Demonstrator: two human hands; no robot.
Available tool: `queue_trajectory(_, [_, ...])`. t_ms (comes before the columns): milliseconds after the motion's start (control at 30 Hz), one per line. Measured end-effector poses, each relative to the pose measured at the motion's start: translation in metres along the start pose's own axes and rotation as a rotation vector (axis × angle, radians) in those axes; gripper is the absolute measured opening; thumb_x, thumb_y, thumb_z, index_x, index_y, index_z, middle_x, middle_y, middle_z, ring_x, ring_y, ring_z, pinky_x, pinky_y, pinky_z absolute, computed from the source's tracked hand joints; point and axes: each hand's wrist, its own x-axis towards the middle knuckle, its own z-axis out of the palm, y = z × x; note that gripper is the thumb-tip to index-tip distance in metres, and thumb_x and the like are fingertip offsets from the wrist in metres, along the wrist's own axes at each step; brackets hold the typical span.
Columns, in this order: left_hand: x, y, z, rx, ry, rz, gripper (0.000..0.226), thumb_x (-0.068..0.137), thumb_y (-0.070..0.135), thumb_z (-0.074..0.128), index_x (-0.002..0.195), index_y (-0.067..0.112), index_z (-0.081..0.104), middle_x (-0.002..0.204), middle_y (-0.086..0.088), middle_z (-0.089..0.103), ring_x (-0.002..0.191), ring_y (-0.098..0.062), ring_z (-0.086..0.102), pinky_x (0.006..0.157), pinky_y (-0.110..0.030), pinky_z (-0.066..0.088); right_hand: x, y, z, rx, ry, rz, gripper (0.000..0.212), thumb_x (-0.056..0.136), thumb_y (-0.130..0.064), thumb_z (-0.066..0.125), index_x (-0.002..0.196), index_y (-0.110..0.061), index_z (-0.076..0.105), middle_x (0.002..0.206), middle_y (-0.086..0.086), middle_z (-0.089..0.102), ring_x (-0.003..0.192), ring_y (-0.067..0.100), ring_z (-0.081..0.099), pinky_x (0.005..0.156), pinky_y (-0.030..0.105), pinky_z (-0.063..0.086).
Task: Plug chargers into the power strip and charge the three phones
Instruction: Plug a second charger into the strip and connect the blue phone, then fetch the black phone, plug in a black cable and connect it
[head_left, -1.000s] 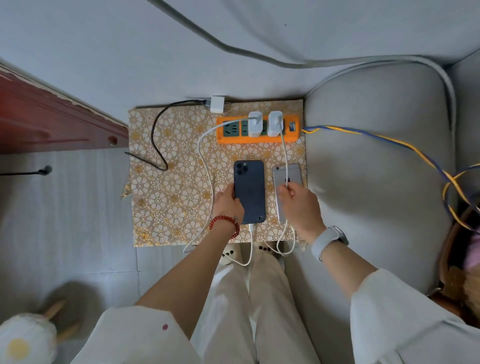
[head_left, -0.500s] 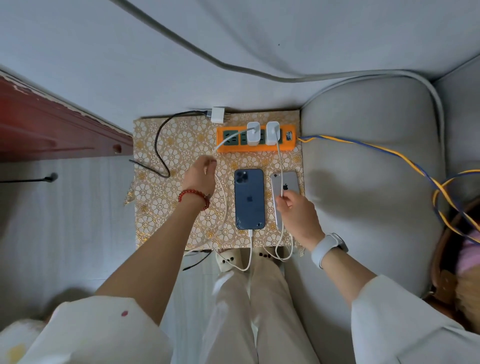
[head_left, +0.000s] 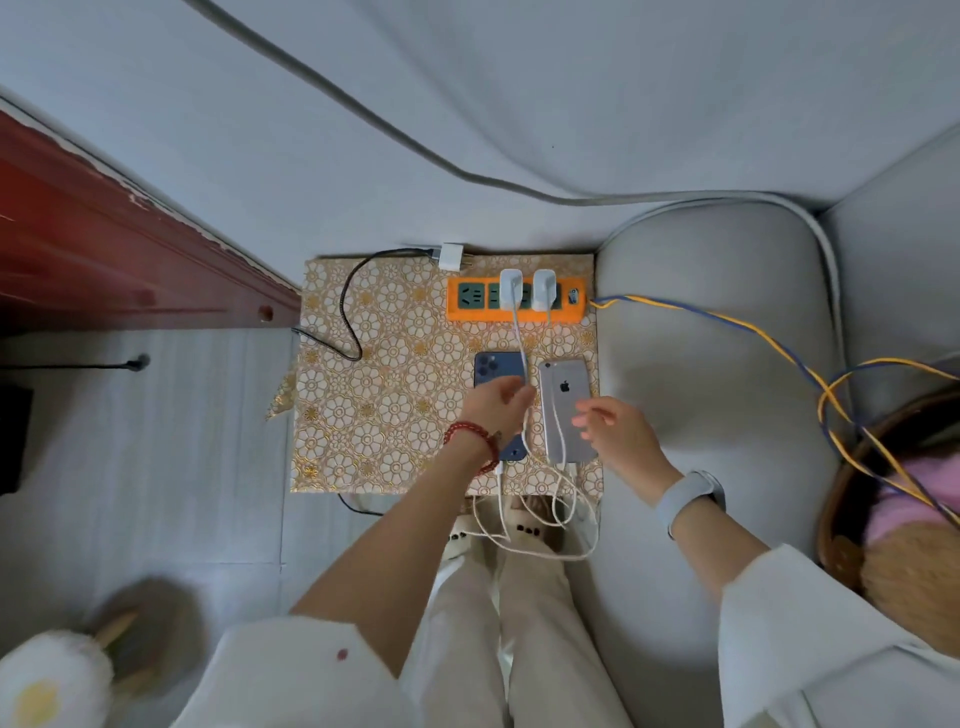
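The orange power strip (head_left: 516, 302) lies at the 12 o'clock edge of the patterned mat (head_left: 384, 395), with two white chargers (head_left: 527, 287) plugged in. A third white charger (head_left: 450, 256) lies unplugged just beyond the mat, at 11 o'clock from the strip. The blue phone (head_left: 496, 370) and silver phone (head_left: 566, 410) lie side by side, backs up. The left hand (head_left: 496, 408) covers the blue phone, fingers pinching a white cable (head_left: 521, 332). The right hand (head_left: 621, 439), fingers loosely spread, hovers at the silver phone's 3 o'clock edge.
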Motion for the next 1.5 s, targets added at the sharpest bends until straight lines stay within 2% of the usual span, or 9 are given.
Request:
queue_trajectory(100, [0.006,-0.002,0.0,0.135,0.043,0.003,0.006,0.091,0.024,0.045,0.091,0.025,0.052,0.089,-0.005,0.054,0.084,-0.026,0.057,0.083,-0.041,0.053,-0.001,-0.004,0.0,-0.013,0.009,-0.031,0.029,0.092,-0.012,0.04,0.115,-0.011,0.058,0.118,0.01,0.062,0.104,0.024,0.058,0.08,0.026,0.044])
queue_trajectory(233, [-0.003,-0.005,-0.016,0.216,0.061,0.001,0.052,0.088,0.023,0.051,0.132,0.005,0.028,0.121,-0.019,0.051,0.106,-0.031,0.053,0.087,-0.038,0.044,-0.009,-0.018,0.004,-0.072,0.012,-0.086,0.03,0.093,-0.016,0.037,0.116,-0.014,0.056,0.117,0.008,0.062,0.087,0.019,0.058,0.061,0.02,0.04])
queue_trajectory(333, [-0.023,-0.01,-0.037,0.189,0.073,-0.042,0.069,0.088,0.025,0.052,0.142,0.007,0.013,0.147,-0.016,0.028,0.131,-0.031,0.035,0.102,-0.04,0.035,-0.022,-0.038,0.01,-0.107,0.033,-0.153,0.031,0.095,-0.019,0.036,0.117,-0.013,0.056,0.119,0.007,0.061,0.088,0.014,0.052,0.066,0.019,0.038])
queue_trajectory(467, [-0.068,-0.016,-0.079,0.22,0.178,-0.01,0.058,0.089,0.029,0.049,0.139,0.01,0.026,0.147,-0.013,0.031,0.134,-0.027,0.032,0.108,-0.038,0.03,-0.051,-0.082,0.029,-0.147,-0.024,-0.262,0.029,0.095,-0.016,0.037,0.116,-0.009,0.056,0.109,0.015,0.065,0.096,0.034,0.059,0.077,0.037,0.047])
queue_trajectory(600, [-0.147,-0.035,-0.141,0.205,0.411,0.072,0.044,0.09,0.026,0.046,0.132,0.013,0.04,0.139,-0.009,0.044,0.125,-0.023,0.043,0.102,-0.033,0.035,-0.109,-0.135,0.077,-0.184,-0.122,-0.446,0.03,0.094,-0.015,0.035,0.114,-0.009,0.056,0.107,0.012,0.065,0.093,0.036,0.061,0.071,0.037,0.049])
queue_trajectory(733, [-0.262,-0.083,-0.205,0.165,0.715,0.118,0.037,0.091,0.022,0.045,0.127,0.013,0.046,0.133,-0.008,0.05,0.12,-0.022,0.048,0.098,-0.026,0.035,-0.195,-0.179,0.15,-0.213,-0.24,-0.649,0.029,0.093,-0.016,0.036,0.111,-0.013,0.058,0.103,0.004,0.065,0.073,0.015,0.06,0.057,0.02,0.04])
queue_trajectory(867, [-0.404,-0.166,-0.249,0.159,1.048,0.094,0.034,0.09,0.022,0.046,0.123,0.013,0.051,0.127,-0.007,0.055,0.117,-0.022,0.051,0.097,-0.026,0.036,-0.315,-0.205,0.244,-0.188,-0.339,-0.834,0.024,0.09,-0.009,0.04,0.102,-0.01,0.062,0.094,0.006,0.069,0.087,0.017,0.063,0.077,0.027,0.046])
queue_trajectory(1133, [-0.711,-0.379,-0.252,0.033,1.513,-0.265,0.035,0.087,0.017,0.051,0.121,0.01,0.053,0.123,-0.013,0.058,0.113,-0.028,0.054,0.097,-0.03,0.039,-0.586,-0.168,0.457,-0.374,-0.802,-1.17,0.022,0.09,-0.01,0.044,0.1,-0.011,0.063,0.098,0.008,0.07,0.088,0.018,0.06,0.075,0.024,0.042])
queue_trajectory(1500, [-0.994,-0.581,-0.048,-0.402,1.935,-1.048,0.046,0.088,0.022,0.05,0.132,0.011,0.04,0.136,-0.01,0.046,0.124,-0.025,0.044,0.103,-0.037,0.037,-0.886,0.01,0.664,-0.792,-1.498,-1.715,0.026,0.09,-0.012,0.046,0.111,-0.008,0.061,0.119,0.011,0.061,0.114,0.026,0.051,0.098,0.031,0.035])
